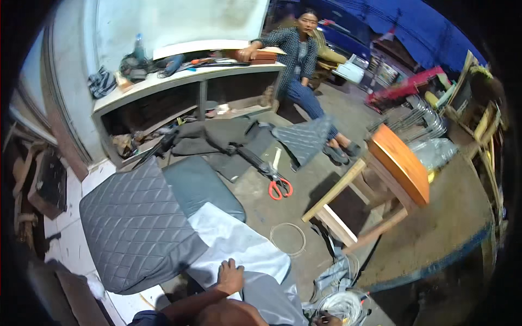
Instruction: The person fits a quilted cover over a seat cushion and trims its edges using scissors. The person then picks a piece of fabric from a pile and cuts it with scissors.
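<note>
My left hand (230, 278) lies on the pale lining (234, 231) of a cover, fingers apart and pressed lightly on the cloth. That lining joins a dark grey quilted seat cover (136, 228), which is spread over a padded cushion at my left. The cushion's smooth dark green-grey part (204, 187) shows beyond the cover. Plain grey fabric (269, 299) hangs below the lining. At the lower edge, my right hand (328, 320) is mostly cut off beside a coil of clear cord (345, 305); its fingers are too hidden to read.
Red-handled scissors (280, 188) and a ring of thin wire (288, 239) lie on the floor. A wooden stool (399, 165) lies tipped at right. Dark fabric pieces (206, 138) lie near a cluttered workbench (190, 73). A seated person (302, 65) leans an arm on it.
</note>
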{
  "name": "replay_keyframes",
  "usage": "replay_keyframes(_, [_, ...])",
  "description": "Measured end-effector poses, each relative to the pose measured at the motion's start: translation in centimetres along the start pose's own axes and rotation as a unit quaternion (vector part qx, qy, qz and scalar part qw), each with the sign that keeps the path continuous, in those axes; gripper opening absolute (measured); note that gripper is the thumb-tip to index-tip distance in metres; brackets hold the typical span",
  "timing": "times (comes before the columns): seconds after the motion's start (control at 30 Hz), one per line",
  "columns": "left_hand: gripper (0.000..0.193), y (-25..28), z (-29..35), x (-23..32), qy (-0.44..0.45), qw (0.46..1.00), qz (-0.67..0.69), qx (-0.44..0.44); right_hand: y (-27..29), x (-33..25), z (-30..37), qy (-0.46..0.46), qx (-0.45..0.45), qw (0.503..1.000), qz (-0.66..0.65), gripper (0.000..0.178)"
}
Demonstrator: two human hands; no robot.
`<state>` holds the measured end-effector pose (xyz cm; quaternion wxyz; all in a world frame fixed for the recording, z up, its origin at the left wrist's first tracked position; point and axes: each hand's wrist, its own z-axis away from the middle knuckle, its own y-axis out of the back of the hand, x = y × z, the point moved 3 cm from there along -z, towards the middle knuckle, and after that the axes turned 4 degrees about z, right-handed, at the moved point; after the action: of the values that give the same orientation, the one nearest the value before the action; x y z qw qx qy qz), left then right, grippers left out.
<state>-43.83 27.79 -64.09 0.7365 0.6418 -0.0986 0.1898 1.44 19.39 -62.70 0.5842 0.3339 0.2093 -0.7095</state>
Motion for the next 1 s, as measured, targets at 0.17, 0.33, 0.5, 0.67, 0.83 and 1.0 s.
replay_keyframes(0.17, [0.034, 2.6, 0.6, -1.3, -0.067, 0.995, 0.073, -0.016, -5.4, -14.2, 4.4, 0.149, 0.079, 0.908, 0.383, 0.050])
replay_keyframes(0.33, [0.023, 1.7, 1.5, -3.0, -0.122, 0.982, 0.119, 0.080, -13.7, -16.8, 2.6, 0.202, -0.066, 0.818, 0.534, 0.060])
replay_keyframes(0.5, [0.025, 2.9, 1.0, -4.1, -0.110, 0.975, 0.177, 0.078, -20.3, -16.4, 2.6, 0.390, -0.247, 0.561, 0.687, 0.075])
replay_keyframes(0.67, [0.030, 1.0, -0.3, -6.5, 0.033, 0.935, 0.345, 0.075, -28.1, -24.1, 7.0, 0.280, -0.239, 0.647, 0.668, 0.082])
replay_keyframes(0.83, [0.038, 7.8, -0.5, -2.9, 0.000, 0.820, 0.567, -0.076, -31.4, -26.2, 3.9, 0.242, -0.261, 0.628, 0.692, 0.120])
replay_keyframes(1.0, [0.041, 18.4, -1.2, -1.4, -0.044, 0.588, 0.791, -0.163, -41.4, -24.4, 5.9, 0.162, -0.535, 0.559, 0.612, 0.126])
